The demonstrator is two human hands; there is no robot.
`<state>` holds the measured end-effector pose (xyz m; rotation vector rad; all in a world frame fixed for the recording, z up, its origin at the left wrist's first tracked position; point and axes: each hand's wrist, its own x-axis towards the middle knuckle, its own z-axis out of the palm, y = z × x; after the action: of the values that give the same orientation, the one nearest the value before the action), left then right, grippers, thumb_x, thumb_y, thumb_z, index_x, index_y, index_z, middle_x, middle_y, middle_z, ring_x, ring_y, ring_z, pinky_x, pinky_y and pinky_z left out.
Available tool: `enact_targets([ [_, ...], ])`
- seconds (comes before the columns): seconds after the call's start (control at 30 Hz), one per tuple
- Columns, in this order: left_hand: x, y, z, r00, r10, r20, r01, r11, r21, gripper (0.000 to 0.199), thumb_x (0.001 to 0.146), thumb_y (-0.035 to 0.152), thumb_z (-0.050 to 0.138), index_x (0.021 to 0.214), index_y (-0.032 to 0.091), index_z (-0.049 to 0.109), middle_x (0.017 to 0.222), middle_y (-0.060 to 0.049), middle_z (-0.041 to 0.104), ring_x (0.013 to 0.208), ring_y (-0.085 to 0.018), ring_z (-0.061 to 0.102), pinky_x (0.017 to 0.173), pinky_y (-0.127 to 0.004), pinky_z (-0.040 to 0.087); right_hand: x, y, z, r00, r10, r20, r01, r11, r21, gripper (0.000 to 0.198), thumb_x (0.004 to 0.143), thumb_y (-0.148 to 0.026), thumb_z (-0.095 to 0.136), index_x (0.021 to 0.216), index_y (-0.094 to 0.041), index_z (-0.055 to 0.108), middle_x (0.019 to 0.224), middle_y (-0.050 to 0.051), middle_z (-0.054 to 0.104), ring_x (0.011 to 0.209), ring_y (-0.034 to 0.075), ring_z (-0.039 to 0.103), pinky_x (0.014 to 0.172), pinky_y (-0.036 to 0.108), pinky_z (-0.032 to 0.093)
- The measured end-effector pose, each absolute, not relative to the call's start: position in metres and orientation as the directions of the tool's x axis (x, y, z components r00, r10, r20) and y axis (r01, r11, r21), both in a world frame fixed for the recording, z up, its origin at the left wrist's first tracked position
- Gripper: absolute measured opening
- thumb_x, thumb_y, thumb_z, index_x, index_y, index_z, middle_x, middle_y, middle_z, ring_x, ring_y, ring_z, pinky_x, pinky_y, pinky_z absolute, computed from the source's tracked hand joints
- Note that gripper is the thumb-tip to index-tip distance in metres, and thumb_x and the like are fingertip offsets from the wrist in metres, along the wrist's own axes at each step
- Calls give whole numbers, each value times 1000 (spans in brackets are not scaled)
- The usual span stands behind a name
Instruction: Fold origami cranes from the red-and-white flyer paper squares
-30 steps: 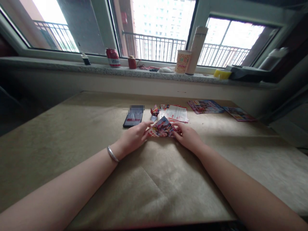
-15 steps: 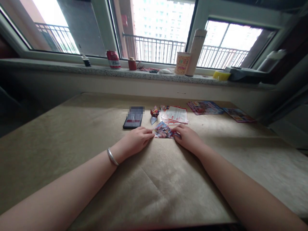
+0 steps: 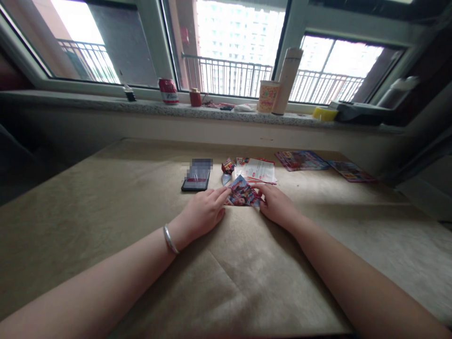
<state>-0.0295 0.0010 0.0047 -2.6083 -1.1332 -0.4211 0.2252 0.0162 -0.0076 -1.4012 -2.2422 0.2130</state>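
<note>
A folded colorful printed paper (image 3: 242, 192) lies on the table in front of me, with its pointed top facing away. My left hand (image 3: 205, 209) has its fingers stretched out flat, the tips resting on the paper's left side. At the right corner, the bent fingers of my right hand (image 3: 277, 202) grip the paper's edge. Just behind are a stack of printed sheets (image 3: 259, 169), the top one white with red marks, and a small crumpled wrapper-like piece (image 3: 228, 165) with a grey pointed part. A black phone (image 3: 197, 181) lies beyond my left hand.
Two piles of colorful printed sheets, one larger (image 3: 302, 160) and one smaller (image 3: 353, 172), lie at the table's far right. Along the stone windowsill (image 3: 141, 107) stand a red can (image 3: 168, 92), a red jar (image 3: 195, 97), a paper cup (image 3: 267, 96), a tall bottle (image 3: 287, 82) and a yellow object (image 3: 325, 114).
My left fingers have straightened and slid right, further onto the paper. The folded paper has turned slightly, and its point has shifted a little. The camera has tilted slightly upward.
</note>
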Motion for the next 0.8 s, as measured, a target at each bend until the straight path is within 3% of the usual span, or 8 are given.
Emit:
enact_targets([
  [0.1, -33, 6, 2, 592, 671, 447, 762, -646, -41, 65, 85, 16, 56, 146, 3, 37, 143, -21, 50, 128, -30, 52, 108, -43, 46, 225, 17, -8, -338, 864, 374, 756, 486, -439, 54, 76, -7, 53, 129, -17, 52, 97, 5, 66, 89, 19, 60, 84, 32, 47],
  [0.23, -37, 11, 1, 557, 675, 484, 733, -674, 97, 72, 83, 12, 57, 149, 7, 29, 126, -18, 63, 113, -27, 61, 100, -41, 51, 225, 15, -6, -382, 811, 443, 706, 566, -426, 42, 74, -6, 54, 115, -19, 57, 87, 2, 64, 82, 17, 58, 77, 28, 46],
  [0.33, -38, 11, 3, 593, 632, 499, 682, -723, 105, 58, 83, 9, 56, 140, 12, 43, 116, -13, 67, 106, -24, 64, 93, -38, 53, 222, 11, -2, -508, 761, 403, 681, 641, -353, 29, 78, -7, 54, 103, -20, 61, 89, 3, 64, 82, 16, 58, 75, 27, 45],
  [0.4, -38, 11, 5, 653, 581, 486, 626, -775, 85, 36, 86, 9, 53, 121, 14, 58, 108, -10, 69, 99, -22, 65, 88, -35, 54, 222, 9, 0, -583, 726, 364, 667, 684, -295, 22, 82, -9, 53, 97, -20, 64, 93, 4, 65, 84, 16, 59, 75, 27, 45],
  [0.5, -38, 11, 7, 752, 500, 429, 529, -847, 58, 16, 91, 15, 51, 98, 17, 65, 101, -7, 70, 95, -20, 65, 84, -32, 53, 223, 7, 3, -646, 696, 314, 656, 717, -238, 19, 84, -11, 54, 93, -22, 67, 96, 4, 66, 87, 17, 60, 77, 28, 45],
  [0.8, -39, 8, 11, 842, 401, 362, 435, -900, -15, 24, 96, 27, 50, 112, 19, 66, 110, -7, 70, 101, -21, 64, 90, -36, 51, 226, 4, 13, -686, 696, 214, 659, 718, -224, 20, 86, -15, 56, 96, -22, 71, 96, 5, 69, 92, 20, 62, 82, 31, 47],
])
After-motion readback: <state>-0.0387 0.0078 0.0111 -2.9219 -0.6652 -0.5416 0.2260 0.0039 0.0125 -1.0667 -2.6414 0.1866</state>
